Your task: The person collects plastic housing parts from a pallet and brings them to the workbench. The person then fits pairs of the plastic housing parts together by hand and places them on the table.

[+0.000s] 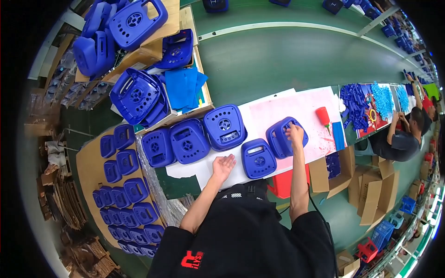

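Observation:
My left hand (pixel 223 167) is palm up with its fingers apart, holding nothing, just in front of a stack of blue plastic housings (pixel 224 124). On the right, my right hand (pixel 294 133) has its fingers curled at the handle opening of a blue housing (pixel 281 139), which leans on another one. Beside it, nearer to me, a single blue housing (pixel 258 159) lies flat on the white and pink sheet (pixel 264 111). Two more blue stacks (pixel 188 142) stand to the left.
A red bottle (pixel 322 116) and a blue strip (pixel 339 135) lie at the right. Boxes with blue housings (pixel 139 23) stand upper left; more housings lie on cardboard (pixel 92 185). Open cartons (pixel 340 173) are lower right. A person (pixel 401 139) sits at the far right.

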A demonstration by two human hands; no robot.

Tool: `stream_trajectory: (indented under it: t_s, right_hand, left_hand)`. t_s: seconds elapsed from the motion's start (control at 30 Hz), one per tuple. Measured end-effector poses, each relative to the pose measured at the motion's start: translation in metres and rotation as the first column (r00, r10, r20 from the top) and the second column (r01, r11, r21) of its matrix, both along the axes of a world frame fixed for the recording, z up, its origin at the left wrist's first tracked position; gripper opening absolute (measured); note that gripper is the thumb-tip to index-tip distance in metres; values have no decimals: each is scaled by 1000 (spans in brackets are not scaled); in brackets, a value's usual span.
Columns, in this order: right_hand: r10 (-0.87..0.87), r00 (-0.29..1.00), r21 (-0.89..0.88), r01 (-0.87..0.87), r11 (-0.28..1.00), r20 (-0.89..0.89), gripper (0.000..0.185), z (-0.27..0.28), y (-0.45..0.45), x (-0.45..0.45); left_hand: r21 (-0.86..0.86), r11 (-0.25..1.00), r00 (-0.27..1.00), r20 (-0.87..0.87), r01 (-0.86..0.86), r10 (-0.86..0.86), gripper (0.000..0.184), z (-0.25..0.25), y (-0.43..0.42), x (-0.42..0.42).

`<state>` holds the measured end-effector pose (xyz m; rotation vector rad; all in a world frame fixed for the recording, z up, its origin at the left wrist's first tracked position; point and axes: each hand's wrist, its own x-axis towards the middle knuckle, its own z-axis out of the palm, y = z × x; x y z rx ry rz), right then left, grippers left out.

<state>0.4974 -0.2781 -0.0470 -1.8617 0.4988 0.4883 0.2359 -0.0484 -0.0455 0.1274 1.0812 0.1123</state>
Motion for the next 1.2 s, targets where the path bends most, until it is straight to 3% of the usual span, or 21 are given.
stream_trajectory:
  t_s: [0.07, 0.1, 0.2, 0.23, 0.3, 0.37, 0.5, 0.53, 0.57, 0.6, 0.7, 0.77, 0.8, 0.87, 0.9, 0.97, 1.03, 1.07, 1.13, 1.17, 1.2]
  right_hand:
    - [30, 996, 22, -28, 999, -89, 34, -10, -7, -1]
    - [46, 986, 142, -22, 990, -163, 31, -6, -9, -1]
    - [-24, 936, 369, 163, 915, -352, 23, -11, -1, 4]
    - [-13, 926, 392, 173, 903, -378, 22, -19, 3, 8]
    - [-50, 901, 439, 258, 860, -432, 21, -32, 2, 17]
    - [22, 794, 571, 418, 707, -608, 22, -38, -4, 23]
    - [96, 842, 632, 319, 707, -532, 30, -6, -23, 6]
    - [133, 832, 685, 340, 644, -539, 33, 2, -35, -1]
    - [145, 864, 687, 271, 674, -483, 32, 14, -49, -11]
    - [159, 890, 683, 202, 701, -427, 32, 29, -65, -24]
    - [84, 948, 607, 127, 784, -307, 30, 75, -114, -69]
    - [-2, 960, 527, 155, 836, -279, 24, 96, -140, -93]
    - [-90, 956, 431, 209, 878, -281, 20, 121, -142, -105]
    - [-94, 995, 216, 102, 971, -47, 22, 141, -145, -124]
    - [-81, 996, 289, 89, 953, -39, 20, 140, -151, -128]
    - [-76, 997, 360, 81, 929, -27, 18, 132, -157, -133]
    - [29, 982, 141, -57, 988, 189, 17, 131, -146, -140]
    - [29, 981, 142, -57, 988, 192, 17, 136, -141, -141]
    - [73, 972, 338, -147, 930, 223, 17, 162, -126, -140]
    - [73, 972, 342, -148, 928, 224, 17, 163, -124, -139]
    - [136, 937, 427, -272, 862, 323, 17, 164, -122, -138]
  left_hand:
    - [-105, 993, 998, -10, 61, -62, 31, -16, -9, -1]
    - [-105, 992, 998, -10, 65, -67, 31, -18, -13, 2]
    - [-153, 915, 916, 213, 374, -339, 49, -21, -33, 17]
    - [-152, 913, 915, 213, 379, -344, 49, -21, -40, 27]
    - [-249, 884, 865, 424, 396, -269, 50, -19, -52, 50]
    - [-244, 874, 847, 453, 419, -279, 50, -19, -64, 73]
    - [-254, 906, 918, 301, 337, -257, 48, -27, -80, 98]
    - [-299, 918, 940, 297, 261, -170, 44, -29, -82, 100]
    - [-346, 921, 955, 285, 181, -81, 39, -30, -85, 101]
    - [-245, 962, 985, 149, 124, -89, 26, -20, -93, 104]
    - [-214, 947, 970, 105, 239, -221, 28, 8, -107, 93]
    - [-380, 814, 897, 240, 439, -371, 19, 19, -113, 67]
    - [-299, 752, 807, 287, 587, -516, 14, 35, -116, 53]
    - [-57, 722, 718, 184, 690, -672, 16, 76, -128, 33]
    - [45, 657, 640, 184, 752, -746, 14, 87, -130, 25]
    - [338, 387, 388, 68, 858, -919, 15, 121, -130, 27]
    - [601, 263, 346, -24, 755, -938, 18, 142, -132, 32]
    - [604, 262, 346, -24, 753, -938, 18, 135, -130, 32]
    - [835, -303, 300, -467, 459, -832, 27, 118, -123, 29]
    - [834, -307, 301, -471, 459, -830, 27, 116, -120, 29]
    - [853, -302, 381, -472, 425, -795, 28, 120, -116, 35]
